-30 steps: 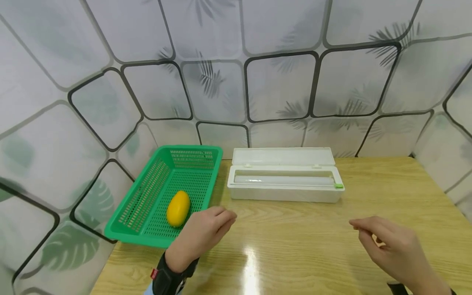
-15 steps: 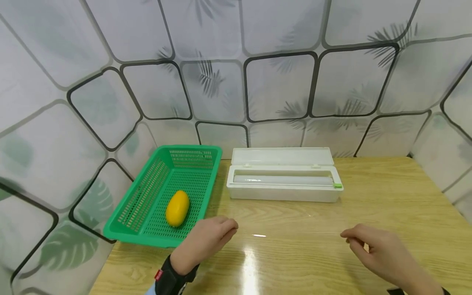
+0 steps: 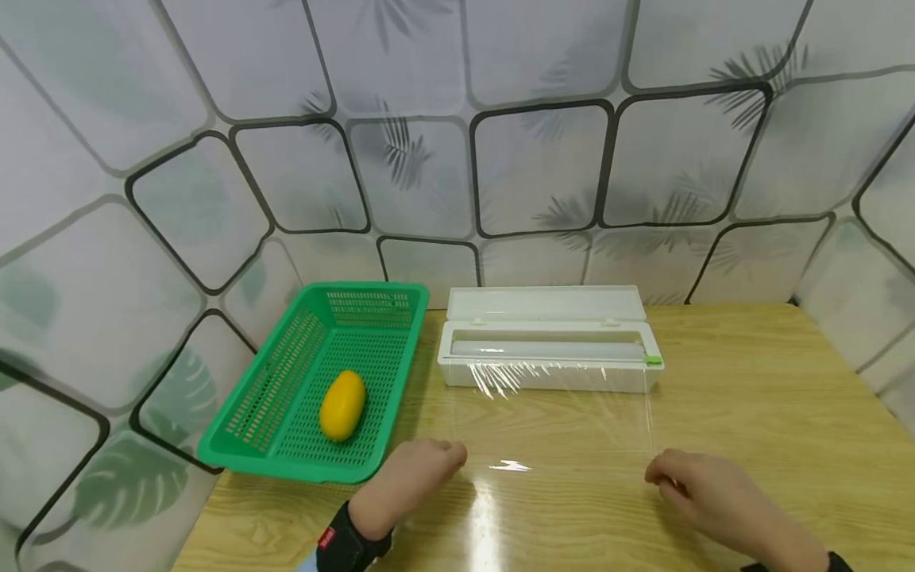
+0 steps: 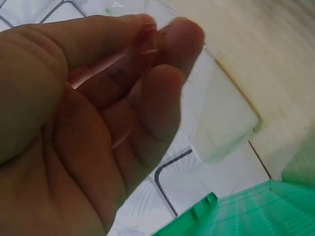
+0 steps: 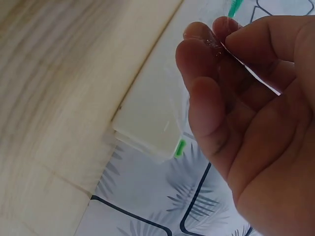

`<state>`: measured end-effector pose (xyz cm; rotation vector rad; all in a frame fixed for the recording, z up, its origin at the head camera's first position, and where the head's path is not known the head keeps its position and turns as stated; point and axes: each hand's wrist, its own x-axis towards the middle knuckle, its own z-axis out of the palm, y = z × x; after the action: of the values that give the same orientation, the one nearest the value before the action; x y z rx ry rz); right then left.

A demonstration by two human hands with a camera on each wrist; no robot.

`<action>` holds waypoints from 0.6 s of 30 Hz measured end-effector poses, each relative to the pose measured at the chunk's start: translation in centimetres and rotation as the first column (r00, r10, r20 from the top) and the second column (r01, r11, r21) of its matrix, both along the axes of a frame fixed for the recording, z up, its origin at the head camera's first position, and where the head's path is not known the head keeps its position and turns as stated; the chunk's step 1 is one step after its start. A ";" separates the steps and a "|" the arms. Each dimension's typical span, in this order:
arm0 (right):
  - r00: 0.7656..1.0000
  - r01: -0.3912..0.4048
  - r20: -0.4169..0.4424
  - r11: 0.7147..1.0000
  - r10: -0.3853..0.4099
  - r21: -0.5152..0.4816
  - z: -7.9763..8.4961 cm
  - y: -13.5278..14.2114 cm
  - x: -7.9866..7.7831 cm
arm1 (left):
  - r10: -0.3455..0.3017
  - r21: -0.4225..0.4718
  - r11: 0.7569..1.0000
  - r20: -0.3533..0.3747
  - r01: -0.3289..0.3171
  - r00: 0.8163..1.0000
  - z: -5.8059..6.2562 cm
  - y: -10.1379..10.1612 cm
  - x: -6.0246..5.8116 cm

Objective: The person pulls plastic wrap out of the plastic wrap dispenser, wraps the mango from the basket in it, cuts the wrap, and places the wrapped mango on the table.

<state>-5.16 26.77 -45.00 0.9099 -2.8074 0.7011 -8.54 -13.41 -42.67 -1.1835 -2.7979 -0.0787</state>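
Note:
A sheet of clear plastic wrap stretches from the white wrap dispenser toward the front of the table. My left hand pinches its near left corner between thumb and forefinger. At the near right corner, my right hand pinches the film in the same manner. The dispenser's lid stands open at the back, and the film roll shows inside. In the right wrist view, wrinkled film shines at the fingertips. The left wrist view shows the other fingers loosely bent.
Left of the dispenser stands a green plastic basket with a yellow oval fruit in it. A green slider sits at the dispenser's right end. Patterned wall covering rises behind the wooden table.
Both hands have moved toward the front edge, drawing more film out of the dispenser. The right hand has also shifted left. Basket and fruit stay put.

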 end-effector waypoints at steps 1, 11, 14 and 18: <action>1.000 -0.001 -0.011 1.000 0.002 0.014 -0.2 0.0 0.0 | -0.001 -0.014 1.000 -0.013 0.001 1.000 -0.1 0.1 0.1; 0.992 -0.002 -0.124 0.995 0.015 0.098 -2.3 -0.5 0.0 | -0.008 -0.076 0.997 -0.050 0.004 0.999 -2.0 0.5 0.3; 0.988 -0.002 -0.156 0.994 0.019 0.110 -2.8 -0.7 0.0 | 0.001 -0.091 0.996 -0.052 -0.006 0.999 -2.5 0.6 0.3; 0.994 0.025 -0.111 0.990 -0.010 0.137 -3.0 -0.9 0.2 | 0.019 -0.094 0.995 -0.045 -0.023 0.999 -2.8 0.8 0.3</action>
<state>-5.01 25.82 -47.99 0.9144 -2.7898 0.4445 -8.24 -12.61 -45.50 -1.1596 -2.8028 0.0812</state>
